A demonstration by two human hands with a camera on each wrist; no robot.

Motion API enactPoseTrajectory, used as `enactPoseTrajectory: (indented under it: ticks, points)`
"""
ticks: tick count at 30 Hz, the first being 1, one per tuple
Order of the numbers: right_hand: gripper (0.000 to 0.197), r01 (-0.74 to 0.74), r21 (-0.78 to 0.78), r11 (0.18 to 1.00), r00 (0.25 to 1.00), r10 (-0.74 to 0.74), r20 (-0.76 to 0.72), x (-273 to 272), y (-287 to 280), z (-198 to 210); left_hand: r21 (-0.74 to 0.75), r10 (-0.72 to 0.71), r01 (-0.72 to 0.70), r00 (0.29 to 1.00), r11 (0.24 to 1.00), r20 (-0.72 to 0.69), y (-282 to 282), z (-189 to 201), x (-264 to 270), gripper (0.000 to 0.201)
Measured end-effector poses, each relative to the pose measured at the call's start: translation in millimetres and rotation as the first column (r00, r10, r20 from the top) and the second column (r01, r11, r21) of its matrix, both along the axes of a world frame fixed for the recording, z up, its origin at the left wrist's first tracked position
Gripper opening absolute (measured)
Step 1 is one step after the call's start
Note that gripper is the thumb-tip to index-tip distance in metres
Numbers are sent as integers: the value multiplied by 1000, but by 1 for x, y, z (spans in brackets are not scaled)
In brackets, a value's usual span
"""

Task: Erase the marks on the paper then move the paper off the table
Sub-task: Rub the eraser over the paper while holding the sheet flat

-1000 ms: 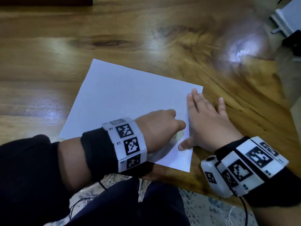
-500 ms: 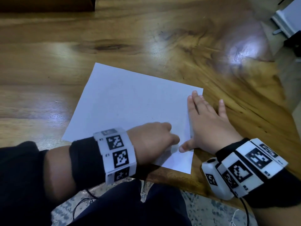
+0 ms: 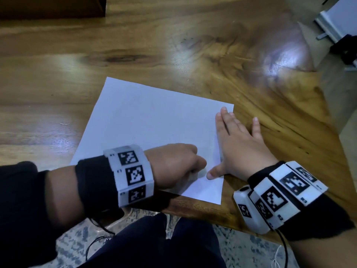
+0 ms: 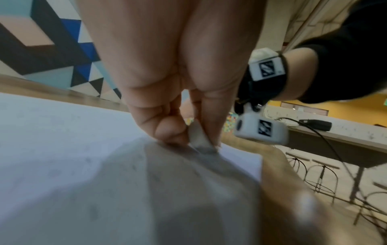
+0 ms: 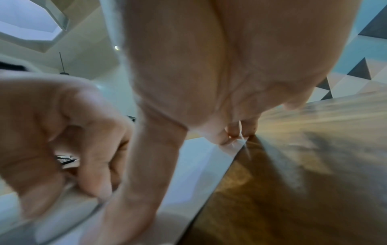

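While the white rectangular sheet of paper (image 3: 154, 128) lies flat on the glossy brown wooden bench (image 3: 173, 45), near the bench's front edge and with one corner close to the person's lap, both hands are on it. The left hand (image 3: 173, 165) is curled into a fist low on the sheet; in the left wrist view its fingers and thumb pinch a small, worn white eraser (image 4: 198, 137) whose lower end touches the paper. So the left grip is closed around the eraser. Faint grey smudges (image 4: 92, 212) show on the sheet in that view, though they are too blurred to read as marks of any shape.

The right hand (image 3: 241, 146) lies flat with fingers straight, palm down along the sheet's right edge; its thumb and first fingers press on the paper, while the little finger rests on bare wood beside it. It has hold of nothing. The two hands sit just beside each other, thumb near knuckles. Each wrist carries a white band with black square markers (image 3: 133, 175) over a black sleeve.
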State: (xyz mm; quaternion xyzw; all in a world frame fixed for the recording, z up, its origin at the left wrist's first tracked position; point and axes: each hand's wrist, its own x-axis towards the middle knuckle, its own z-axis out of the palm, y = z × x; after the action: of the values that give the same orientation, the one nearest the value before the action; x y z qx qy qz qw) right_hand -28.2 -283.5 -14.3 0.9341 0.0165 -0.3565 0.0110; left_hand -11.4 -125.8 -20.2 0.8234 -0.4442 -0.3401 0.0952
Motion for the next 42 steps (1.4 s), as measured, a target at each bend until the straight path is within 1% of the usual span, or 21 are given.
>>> enactPoseTrajectory:
  ticks: [1,2,4,6,8,10,12,15,17,20,22,25,27,29,31,32,34,35,36,39,42]
  points:
    - [140,0,3,1000,1000,0,-1,0,0,0,-22,14,-14,1000,1000,-21,-2,1,6,4]
    - [140,2,7,1000,1000,-2,0,0,0,0,-32,40,-40,999,999,-15,-5,2,14,8]
    - [140,7,18,1000,1000,-7,6,-1,-1,0,-75,133,-128,989,989,64,-15,4,34,13]
    - [140,11,30,999,1000,-12,15,-2,-3,0,-140,270,-249,948,958,166,-23,5,53,13]
    - [140,10,45,999,999,-12,33,-2,-3,-1,-183,340,-304,914,935,220,-25,2,59,11]
    - [140,10,56,998,999,-12,42,-3,-3,-2,-211,322,-281,928,936,189,-17,-4,48,8]
    - [140,16,68,998,998,-20,52,-3,-4,-2,-222,237,-208,965,953,115,-7,-8,30,6]
    - [141,19,89,996,997,-26,73,-5,-6,-3,-146,136,-129,990,981,41,0,-7,27,5]
    - [142,17,96,995,996,-24,80,-5,-7,-3,-123,166,-156,983,980,77,-11,-3,42,8]
    - [143,16,92,996,997,-23,70,-4,-7,-3,-199,287,-251,941,947,180,-36,-1,71,14]
    - [143,16,86,996,998,-21,67,-3,-8,-3,-212,305,-261,929,942,211,-46,-1,75,12]
    - [143,11,87,996,997,-17,75,-4,-8,-4,-189,211,-182,966,965,152,-32,-4,51,5]
    - [142,8,90,996,997,-15,82,-4,-8,-4,-179,101,-87,992,980,70,-14,-5,25,10]
    - [141,7,95,995,996,-16,87,-4,-8,-4,-145,49,-48,999,988,3,-3,-5,12,12]
    - [141,9,98,995,996,-17,89,-5,-8,-4,-131,56,-56,998,990,0,-9,-3,21,8]
    - [141,8,99,995,996,-17,88,-5,-8,-4,-137,87,-81,996,987,37,-17,-2,31,10]
    - [140,3,96,995,996,-12,91,-5,-8,-4,-175,200,-177,972,969,125,-31,-1,48,12]
    - [140,0,93,996,996,-9,93,-5,-8,-4,-190,242,-213,960,958,144,-35,-2,51,11]
    - [140,-2,92,996,995,-7,95,-5,-8,-4,-202,247,-215,957,955,149,-34,-3,50,9]
    - [141,4,104,995,994,-15,107,-5,-9,-4,-203,125,-108,990,973,71,-14,-6,29,11]
    - [141,15,168,986,992,-36,123,-3,-10,-5,-147,94,-95,995,985,-16,-3,-4,20,8]
